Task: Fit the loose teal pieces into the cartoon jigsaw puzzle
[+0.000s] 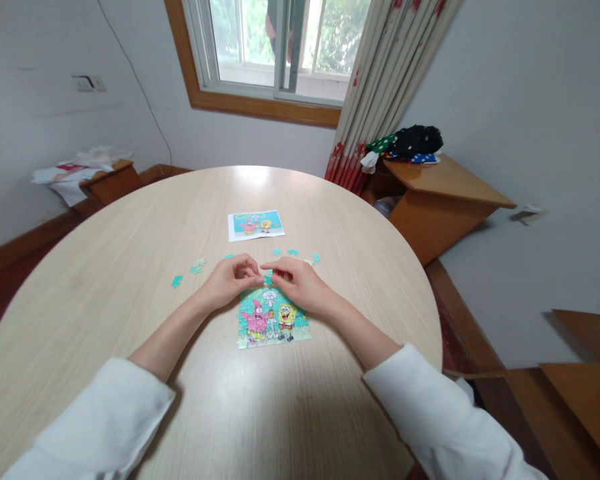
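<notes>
A mostly assembled jigsaw puzzle (273, 320) lies flat on the round table, showing a pink starfish, a pale squid and a yellow sponge figure. Both hands meet over its far edge. My right hand (300, 281) pinches a small teal puzzle piece (269, 280) between thumb and fingers, close to the puzzle's top. From the other side, my left hand (230, 280) has its thumb and fingers curled together, their tips beside that piece; what they hold, if anything, is hidden. The hands cover part of the puzzle's upper edge.
Loose puzzle pieces lie left of the hands (177, 281) and beyond them (293, 252). A printed reference picture (257, 225) rests farther back on the table (130, 267). Past the table stand a wooden cabinet (445, 180) with clothes on it, a curtain (380, 80) and a window.
</notes>
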A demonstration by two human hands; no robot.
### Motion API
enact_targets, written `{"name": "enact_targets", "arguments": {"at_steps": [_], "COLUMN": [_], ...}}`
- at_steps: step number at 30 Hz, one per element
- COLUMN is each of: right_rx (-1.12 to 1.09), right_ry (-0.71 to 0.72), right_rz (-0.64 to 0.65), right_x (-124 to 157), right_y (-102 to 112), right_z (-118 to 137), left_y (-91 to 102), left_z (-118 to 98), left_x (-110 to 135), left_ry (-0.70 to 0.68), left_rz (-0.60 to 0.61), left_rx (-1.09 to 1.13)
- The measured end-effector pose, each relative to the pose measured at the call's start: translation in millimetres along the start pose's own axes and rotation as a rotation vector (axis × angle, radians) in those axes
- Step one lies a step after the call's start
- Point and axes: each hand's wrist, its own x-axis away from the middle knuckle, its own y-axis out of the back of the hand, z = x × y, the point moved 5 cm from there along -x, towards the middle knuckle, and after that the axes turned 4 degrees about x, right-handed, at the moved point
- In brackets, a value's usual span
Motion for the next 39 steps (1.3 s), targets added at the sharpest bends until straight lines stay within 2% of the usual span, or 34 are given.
{"name": "enact_targets", "arguments": {"at_steps": [7,10,16,20,24,31,39], "right_rx": [-0.019,-0.083,-0.346,-0.326,-0.330,-0.301,-0.275], "right_ry": [-0.042,-0.112,-0.355,-0.453,-0.499,-0.526,-0.541], "right_rz": [0.060,0.127,0.468,0.679,0.818,0.891,0.934], "right_x": [5,10,29,43,51,54,54], "right_y": [8,16,33,40,37,25,24], "right_z": [-2,-6,-13,-14,-14,-17,-17], "left_y": [-0.1,0.5,2.3,2.5,2.3,2.6,2.4], "left_z": [-2,-3,-3,-3,-3,-2,-3], "left_x": [1,1,1,2,2,2,2], "left_ry": [0.013,0.012,0.016,0.015,0.019,0.027,0.025], "left_rz": [-0.009,-0.011,-0.020,-0.017,-0.018,-0.019,-0.011], "left_rx": [-0.034,-0.050,-0.059,-0.045,-0.046,-0.044,-0.045]}}
